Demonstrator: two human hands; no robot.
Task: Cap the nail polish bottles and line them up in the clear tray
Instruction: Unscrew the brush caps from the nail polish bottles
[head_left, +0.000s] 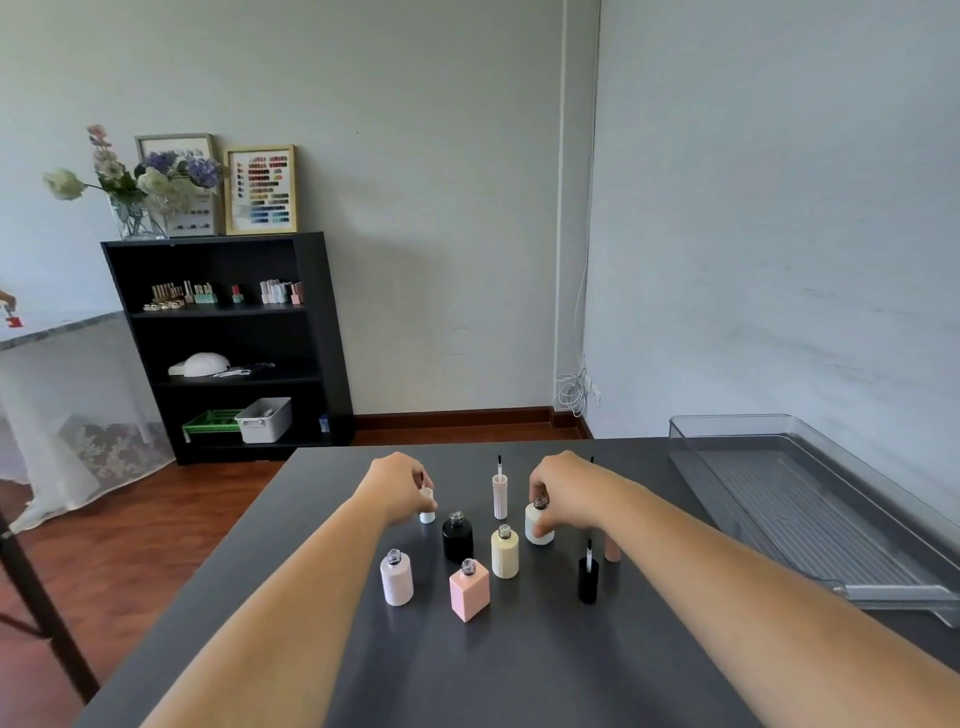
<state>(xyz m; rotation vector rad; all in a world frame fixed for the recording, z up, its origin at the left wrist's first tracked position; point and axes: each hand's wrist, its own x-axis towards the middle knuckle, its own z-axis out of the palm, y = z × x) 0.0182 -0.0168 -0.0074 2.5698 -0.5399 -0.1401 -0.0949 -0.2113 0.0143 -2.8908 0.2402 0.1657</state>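
Observation:
Several uncapped nail polish bottles stand on the dark table: a lilac-white one (397, 579), a pink square one (469, 593), a black one (457, 537), a cream one (505, 554) and a white one (538, 524). My right hand (563, 493) grips the white bottle. My left hand (402, 486) closes on a white brush cap (427, 506) standing on the table. Other brush caps stand upside down: a pale pink one (500, 491), a black one (588, 576) and a peach one (613, 548) partly behind my right arm. The clear tray (852, 590) lies at the right, with nothing in it.
The table's far edge runs just beyond my hands. A black shelf unit (228, 343) with bottles and bins stands against the far wall. At the left is a white-draped table (57, 364), where another person's hand shows at the frame edge.

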